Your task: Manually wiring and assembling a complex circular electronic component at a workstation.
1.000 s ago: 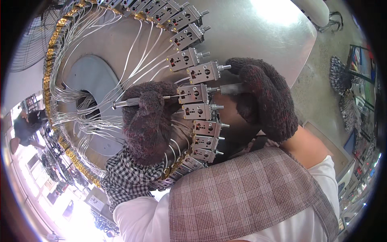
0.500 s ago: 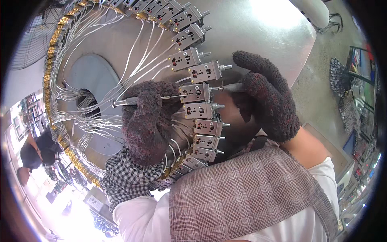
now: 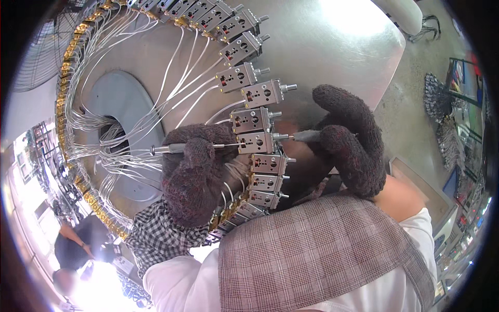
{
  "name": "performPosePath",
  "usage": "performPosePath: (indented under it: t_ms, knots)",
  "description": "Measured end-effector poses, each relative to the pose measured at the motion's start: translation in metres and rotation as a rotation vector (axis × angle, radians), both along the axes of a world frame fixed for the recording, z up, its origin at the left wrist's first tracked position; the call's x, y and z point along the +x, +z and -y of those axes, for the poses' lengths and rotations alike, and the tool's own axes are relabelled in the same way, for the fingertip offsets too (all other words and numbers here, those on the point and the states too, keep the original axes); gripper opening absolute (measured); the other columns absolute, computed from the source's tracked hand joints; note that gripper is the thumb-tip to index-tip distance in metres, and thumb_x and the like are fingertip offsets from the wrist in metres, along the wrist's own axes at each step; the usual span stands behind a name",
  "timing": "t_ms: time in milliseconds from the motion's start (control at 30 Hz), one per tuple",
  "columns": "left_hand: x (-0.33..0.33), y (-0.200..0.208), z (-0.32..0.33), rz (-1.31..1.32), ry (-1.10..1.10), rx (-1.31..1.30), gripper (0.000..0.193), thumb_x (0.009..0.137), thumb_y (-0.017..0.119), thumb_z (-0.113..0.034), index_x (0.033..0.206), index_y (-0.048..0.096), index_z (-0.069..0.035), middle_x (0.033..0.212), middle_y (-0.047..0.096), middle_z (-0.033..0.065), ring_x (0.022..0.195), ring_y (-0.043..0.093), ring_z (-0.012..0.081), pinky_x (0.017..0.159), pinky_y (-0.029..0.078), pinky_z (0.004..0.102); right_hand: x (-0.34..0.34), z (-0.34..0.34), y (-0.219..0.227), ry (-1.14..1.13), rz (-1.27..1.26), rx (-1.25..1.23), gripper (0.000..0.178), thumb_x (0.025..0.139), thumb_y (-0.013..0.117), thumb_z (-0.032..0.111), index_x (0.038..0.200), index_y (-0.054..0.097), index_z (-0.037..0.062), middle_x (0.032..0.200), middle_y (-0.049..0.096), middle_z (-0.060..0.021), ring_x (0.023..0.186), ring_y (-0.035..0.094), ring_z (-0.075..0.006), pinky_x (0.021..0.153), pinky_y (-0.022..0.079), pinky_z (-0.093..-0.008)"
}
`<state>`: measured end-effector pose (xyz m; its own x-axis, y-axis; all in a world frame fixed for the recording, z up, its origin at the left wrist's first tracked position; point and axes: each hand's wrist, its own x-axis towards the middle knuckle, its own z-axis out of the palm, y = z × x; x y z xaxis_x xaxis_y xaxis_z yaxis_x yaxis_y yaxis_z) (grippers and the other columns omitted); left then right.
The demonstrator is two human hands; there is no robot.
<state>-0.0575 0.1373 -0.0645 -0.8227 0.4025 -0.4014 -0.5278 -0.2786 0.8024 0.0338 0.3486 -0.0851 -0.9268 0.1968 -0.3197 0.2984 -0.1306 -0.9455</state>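
My left hand (image 3: 188, 182), in a dark knitted glove, is closed around a slim screwdriver (image 3: 166, 149). Its thin blade reaches the face of a small metal control box (image 3: 254, 143) with a shaft on its right side. My right hand (image 3: 358, 148), gloved alike, grips a grey-handled tool (image 3: 306, 136). That tool's tip meets the end of the same box's shaft; what kind of tip it is, I cannot tell. Directly above sits another metal box (image 3: 250, 120), and below it a further one (image 3: 267, 164). Both palms are hidden.
Several such boxes and brass-coloured fittings (image 3: 65, 83) line a large ring. White wires (image 3: 112, 122) run from it to a grey round hub (image 3: 140, 99) with a central hole. A metal tabletop (image 3: 332, 57) lies beyond. Another person (image 3: 78, 242) is at the lower left.
Both hands have moved down by one box, from the one above to this one, each still holding its tool. The other person at the lower left has shifted.
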Motion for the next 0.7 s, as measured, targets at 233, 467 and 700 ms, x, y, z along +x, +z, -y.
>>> performPosePath:
  t_ms: [233, 467, 700]
  knots:
    - [0.004, -0.005, 0.0, -0.067, -0.024, -0.048, 0.028, 0.089, 0.053, -0.026, 0.099, 0.051, 0.001, 0.091, 0.058, 0.0159, 0.085, 0.058, 0.0267, 0.079, 0.049, 0.0419, -0.001, 0.002, 0.004, 0.054, -0.056, -0.072, 0.047, 0.086, 0.057, 0.018, 0.127, 0.043, 0.001, 0.112, 0.057, -0.0164, 0.078, 0.059, -0.0178, 0.068, 0.05, -0.0316]
    - [0.007, -0.01, -0.006, -0.018, 0.145, 0.045, 0.029, 0.089, 0.054, -0.027, 0.099, 0.052, 0.0, 0.089, 0.058, 0.0153, 0.081, 0.058, 0.0253, 0.077, 0.048, 0.04, 0.005, 0.004, -0.007, 0.109, -0.373, 0.182, 0.039, 0.086, 0.057, 0.008, 0.123, 0.048, -0.0006, 0.12, 0.052, -0.0196, 0.098, 0.06, -0.0241, 0.078, 0.053, -0.0333]
    - [0.005, -0.009, -0.002, -0.052, 0.029, 0.009, 0.029, 0.088, 0.054, -0.027, 0.097, 0.052, 0.001, 0.088, 0.058, 0.015, 0.083, 0.059, 0.0251, 0.078, 0.049, 0.0395, 0.005, 0.008, -0.013, 0.071, -0.268, 0.017, 0.038, 0.088, 0.053, 0.006, 0.124, 0.045, -0.0023, 0.121, 0.051, -0.0192, 0.099, 0.059, -0.0249, 0.081, 0.052, -0.0335]
